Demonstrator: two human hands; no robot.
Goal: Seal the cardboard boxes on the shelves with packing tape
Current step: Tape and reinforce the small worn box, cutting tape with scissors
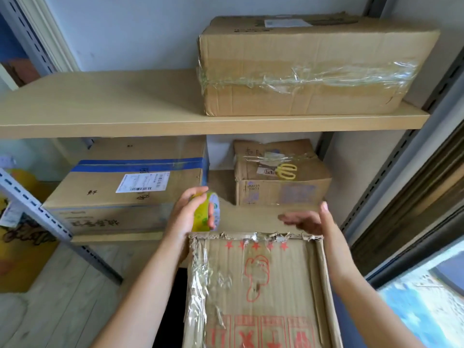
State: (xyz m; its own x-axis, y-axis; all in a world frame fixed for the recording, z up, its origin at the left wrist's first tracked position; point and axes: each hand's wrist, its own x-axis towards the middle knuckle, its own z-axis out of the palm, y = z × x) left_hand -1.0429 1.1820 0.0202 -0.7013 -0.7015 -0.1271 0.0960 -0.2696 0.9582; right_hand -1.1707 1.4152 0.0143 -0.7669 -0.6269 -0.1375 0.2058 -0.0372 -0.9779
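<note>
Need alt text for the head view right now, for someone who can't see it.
A person's left hand grips a yellow tape roll while the right hand reaches, fingers out, over the far edge of a worn cardboard box. Beyond, shelves hold three more boxes; yellow scissors lie on one.

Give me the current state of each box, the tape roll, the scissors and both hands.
Top-shelf box: closed, wrapped in clear tape.
Blue-taped box: closed, lower shelf.
Small box: closed, clear tape on top.
Scissors: lying on the small box.
Near box: flaps closed, old torn tape.
Tape roll: gripped by the left hand.
Right hand: fingers straight, holding nothing visible.
</note>
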